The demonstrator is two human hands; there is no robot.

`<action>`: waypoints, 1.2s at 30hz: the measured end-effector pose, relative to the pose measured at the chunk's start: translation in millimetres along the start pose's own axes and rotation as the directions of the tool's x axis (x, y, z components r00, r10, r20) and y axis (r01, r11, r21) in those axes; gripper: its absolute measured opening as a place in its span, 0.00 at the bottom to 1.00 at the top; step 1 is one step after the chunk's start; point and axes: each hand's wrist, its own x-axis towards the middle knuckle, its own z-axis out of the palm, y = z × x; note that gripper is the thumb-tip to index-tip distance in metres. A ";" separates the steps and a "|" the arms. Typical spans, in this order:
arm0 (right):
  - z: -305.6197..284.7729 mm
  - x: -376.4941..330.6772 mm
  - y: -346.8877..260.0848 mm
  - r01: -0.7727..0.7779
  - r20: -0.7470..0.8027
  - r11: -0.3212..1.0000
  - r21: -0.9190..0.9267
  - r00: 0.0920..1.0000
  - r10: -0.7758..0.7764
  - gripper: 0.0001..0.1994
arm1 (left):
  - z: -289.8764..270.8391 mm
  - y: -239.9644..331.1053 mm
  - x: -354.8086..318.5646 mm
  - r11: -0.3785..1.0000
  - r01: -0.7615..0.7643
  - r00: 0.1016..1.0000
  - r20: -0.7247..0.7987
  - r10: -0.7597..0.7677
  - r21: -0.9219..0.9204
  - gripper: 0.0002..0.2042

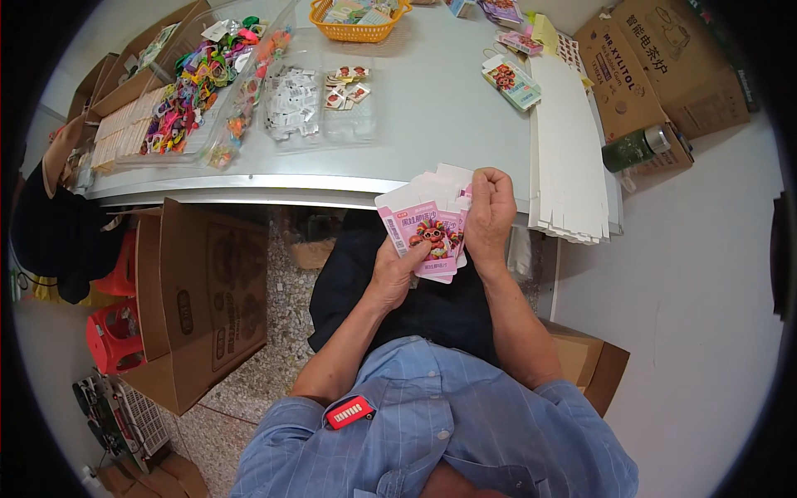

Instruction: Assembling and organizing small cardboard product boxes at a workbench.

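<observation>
A fanned stack of flat pink printed cartons [427, 235] with white flaps is held over my lap, just in front of the table edge. A cartoon figure shows on the front one. My left hand [393, 272] grips the stack from its lower left, the thumb lying across the printed face. At the stack's right side, my right hand [491, 212] is closed with curled fingers, pinching the edge of a carton. Its fingertips are partly hidden.
The table [415, 108] carries a tray of colourful small items [203, 100], a clear divided tray [349, 131], an orange basket [357, 31] and a pink-green pack [510, 81]. White card strips [569, 158] lie at right, beside a green bottle [635, 149]. An open cardboard box [203, 299] stands left.
</observation>
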 end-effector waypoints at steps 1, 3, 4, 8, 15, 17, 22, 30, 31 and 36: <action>-0.9 1.7 -1.7 -0.065 0.041 0.998 -0.018 0.997 0.066 0.08 | 0.4 -0.2 -0.3 1.000 0.020 1.000 -0.003 -0.021 -0.019 0.22; -3.3 9.8 -1.3 -0.159 0.063 0.987 0.032 0.986 0.157 0.08 | 0.1 0.4 -0.8 0.998 0.042 0.999 0.015 -0.042 -0.040 0.22; -3.4 11.7 -1.0 -0.256 0.089 0.963 0.081 0.965 0.248 0.08 | 0.0 1.8 -2.0 0.996 0.065 0.997 0.032 -0.064 -0.057 0.22; -1.4 14.4 -8.1 -0.030 0.042 0.998 -0.046 0.999 0.032 0.08 | 11.8 -3.2 6.1 0.999 0.026 0.999 0.029 -0.026 -0.028 0.21; 9.3 62.5 -48.2 0.176 0.003 0.984 -0.018 0.984 -0.176 0.07 | 30.1 21.7 46.9 0.994 -0.101 0.989 0.103 0.104 -0.038 0.21; 6.8 84.4 -60.1 0.370 0.078 0.920 -0.129 0.929 -0.363 0.07 | 30.3 30.1 52.2 0.997 -0.059 0.988 0.139 0.065 -0.052 0.21; 5.3 117.4 -76.1 0.337 0.111 0.931 -0.137 0.940 -0.324 0.07 | 36.0 32.9 68.7 0.993 -0.049 0.974 0.217 0.072 -0.107 0.22; -16.0 156.1 -102.7 0.049 0.348 0.993 -0.105 0.937 -0.009 0.06 | 28.7 37.6 75.8 0.990 -0.079 0.985 0.146 0.096 -0.117 0.20; -20.0 158.7 -113.2 0.030 0.435 0.974 -0.226 0.897 0.073 0.06 | 26.1 38.9 75.5 0.989 -0.082 0.985 0.140 0.098 -0.120 0.20; -36.2 169.2 -137.0 0.076 0.557 0.883 -0.464 0.800 0.223 0.08 | 19.5 47.5 70.4 0.988 -0.091 0.979 0.169 0.112 -0.125 0.21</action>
